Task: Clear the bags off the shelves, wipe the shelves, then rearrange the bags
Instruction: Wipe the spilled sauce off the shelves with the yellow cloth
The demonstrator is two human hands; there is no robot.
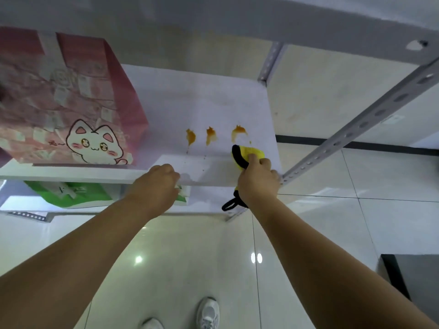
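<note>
Both arms outstretched; left grip (156,184) fisted, right grip (257,179) clutching cloth (252,153).

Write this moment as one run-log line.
step: wipe shelf | right hand: grips yellow cloth by orange stains | left hand: curled at shelf edge | pink bag: on shelf

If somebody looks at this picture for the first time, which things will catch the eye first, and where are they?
Three orange stains lie in a row on the white shelf, near its front right. Just in front of them, the right hand grips a yellow cloth with black trim. A big pink bag with a cartoon cat stands on the shelf's left.
</note>
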